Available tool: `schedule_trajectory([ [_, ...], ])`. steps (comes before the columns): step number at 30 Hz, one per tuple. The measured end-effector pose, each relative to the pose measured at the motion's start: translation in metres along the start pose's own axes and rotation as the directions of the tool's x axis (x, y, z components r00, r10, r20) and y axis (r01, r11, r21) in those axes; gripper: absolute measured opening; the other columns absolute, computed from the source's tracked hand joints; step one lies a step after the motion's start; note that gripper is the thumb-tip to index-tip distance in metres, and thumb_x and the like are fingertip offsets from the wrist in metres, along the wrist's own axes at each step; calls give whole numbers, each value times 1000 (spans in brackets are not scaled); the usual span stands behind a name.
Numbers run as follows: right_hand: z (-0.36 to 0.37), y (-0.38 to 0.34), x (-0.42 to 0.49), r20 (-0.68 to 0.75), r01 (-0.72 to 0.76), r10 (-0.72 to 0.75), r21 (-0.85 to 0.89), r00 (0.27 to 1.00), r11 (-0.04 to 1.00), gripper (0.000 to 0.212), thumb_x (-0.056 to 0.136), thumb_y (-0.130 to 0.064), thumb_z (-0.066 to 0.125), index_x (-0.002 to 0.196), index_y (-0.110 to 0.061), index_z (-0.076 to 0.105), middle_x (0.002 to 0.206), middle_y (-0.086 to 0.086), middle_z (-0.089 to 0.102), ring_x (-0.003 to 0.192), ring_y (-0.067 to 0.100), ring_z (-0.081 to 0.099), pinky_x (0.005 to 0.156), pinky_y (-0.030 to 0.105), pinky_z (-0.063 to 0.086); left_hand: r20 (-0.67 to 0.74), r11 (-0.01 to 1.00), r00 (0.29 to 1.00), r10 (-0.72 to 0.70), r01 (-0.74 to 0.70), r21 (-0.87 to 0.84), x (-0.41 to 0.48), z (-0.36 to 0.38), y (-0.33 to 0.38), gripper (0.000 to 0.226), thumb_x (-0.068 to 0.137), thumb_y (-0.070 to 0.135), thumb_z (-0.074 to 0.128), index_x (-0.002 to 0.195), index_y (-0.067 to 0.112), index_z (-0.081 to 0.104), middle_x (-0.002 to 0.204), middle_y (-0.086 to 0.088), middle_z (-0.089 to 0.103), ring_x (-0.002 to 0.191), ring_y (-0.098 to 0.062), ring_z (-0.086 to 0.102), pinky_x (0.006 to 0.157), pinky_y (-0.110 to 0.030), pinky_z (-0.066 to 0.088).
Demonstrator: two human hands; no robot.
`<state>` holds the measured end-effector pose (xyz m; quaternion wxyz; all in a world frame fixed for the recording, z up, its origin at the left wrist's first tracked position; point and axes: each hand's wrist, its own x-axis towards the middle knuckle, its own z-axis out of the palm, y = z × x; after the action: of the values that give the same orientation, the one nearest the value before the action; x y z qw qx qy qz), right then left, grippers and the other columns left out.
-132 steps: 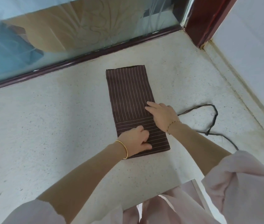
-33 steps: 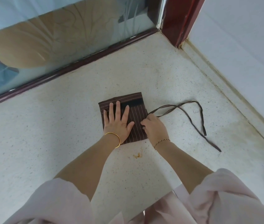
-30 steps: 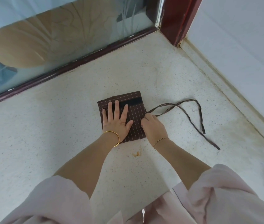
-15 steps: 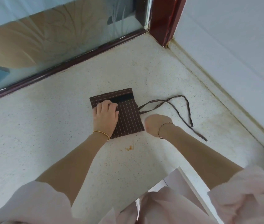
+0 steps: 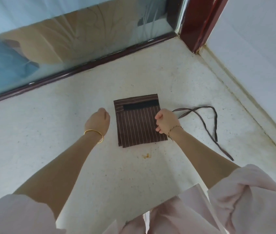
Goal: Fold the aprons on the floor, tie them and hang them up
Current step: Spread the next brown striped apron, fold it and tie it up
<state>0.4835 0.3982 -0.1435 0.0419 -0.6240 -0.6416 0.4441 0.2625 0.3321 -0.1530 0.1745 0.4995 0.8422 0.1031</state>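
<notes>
A brown pinstriped apron (image 5: 138,125) lies on the floor folded into a small square, with a black band along its far edge. Its long ties (image 5: 213,125) loop over the floor to the right. My right hand (image 5: 167,123) sits at the apron's right edge, fingers curled where the ties come out, and seems to grip them there. My left hand (image 5: 98,122) hovers just left of the apron, curled into a fist and holding nothing.
A glass door with a dark red frame (image 5: 83,66) runs along the far side. A white wall (image 5: 260,68) and its skirting close off the right, meeting the frame at a corner post (image 5: 199,22). A small orange speck (image 5: 146,155) lies near the apron.
The long apron has been folded down to a small square. My left hand has since come off it to the left, and my right hand has returned to its right edge.
</notes>
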Motion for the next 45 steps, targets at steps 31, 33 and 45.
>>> schedule_trajectory([
  [31,-46,-62,93,208,355,-290,-623,934,697,33,82,-31,69,103,-15,50,91,1,53,92,22,53,77,33,47,389,946,871,301,-324,-8,92,-23,70,29,83,28,67,107,13,59,94,0,48,83,-18,54,69,-21,42],
  [33,-64,-78,85,-1,366,-493,-670,870,646,27,83,-31,68,97,-16,51,87,1,52,87,20,48,75,31,43,102,930,925,367,-365,-39,87,-39,79,28,83,26,68,107,15,58,104,-3,44,87,-17,52,77,-22,45],
  [45,-2,21,-4,60,543,-763,-738,644,400,25,60,0,64,82,-10,58,72,6,63,72,26,59,73,35,53,33,587,623,781,-752,299,-24,29,12,60,55,6,85,101,7,47,105,-19,64,88,-30,66,67,-33,58],
])
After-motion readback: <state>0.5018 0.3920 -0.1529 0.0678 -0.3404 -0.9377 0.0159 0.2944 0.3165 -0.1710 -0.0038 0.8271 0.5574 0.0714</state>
